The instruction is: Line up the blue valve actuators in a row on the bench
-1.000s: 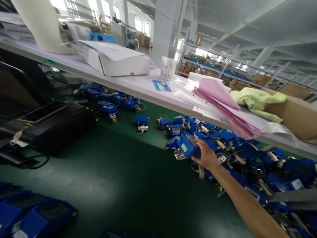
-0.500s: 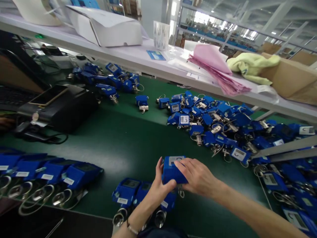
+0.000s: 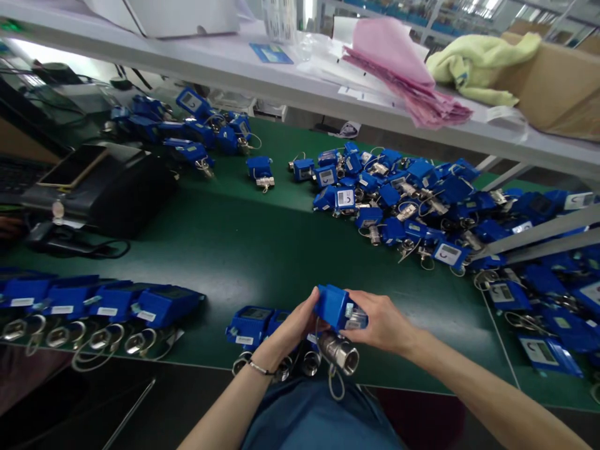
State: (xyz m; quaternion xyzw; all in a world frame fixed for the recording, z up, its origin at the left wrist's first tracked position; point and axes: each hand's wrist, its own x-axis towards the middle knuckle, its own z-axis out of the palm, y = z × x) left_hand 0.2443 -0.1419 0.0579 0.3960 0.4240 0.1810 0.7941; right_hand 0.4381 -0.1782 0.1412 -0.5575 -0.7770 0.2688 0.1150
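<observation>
A blue meter (image 3: 332, 306) with a silver pipe fitting (image 3: 341, 355) and a wire loop is held between both hands, above the front of the green bench. My left hand (image 3: 300, 322) grips its left side, some fingers hidden behind it. On the right side, my right hand (image 3: 377, 319) pinches the housing by a small clear part (image 3: 355, 317). The meter is tilted, fitting end toward me. Under and beside my left hand stand several similar meters (image 3: 250, 325), partly covered by my wrist.
Several meters (image 3: 169, 304) line the bench's front left edge. A large heap of meters (image 3: 398, 194) covers the right side; another group (image 3: 187, 128) lies at the back left. A phone (image 3: 72, 165) rests on a black device (image 3: 112, 187). A shelf (image 3: 300, 90) crosses the back.
The held meter has been turned: its labelled face showed before, and now its side and silver fitting show. My right hand moved from its top to its right side. The view has tipped downward.
</observation>
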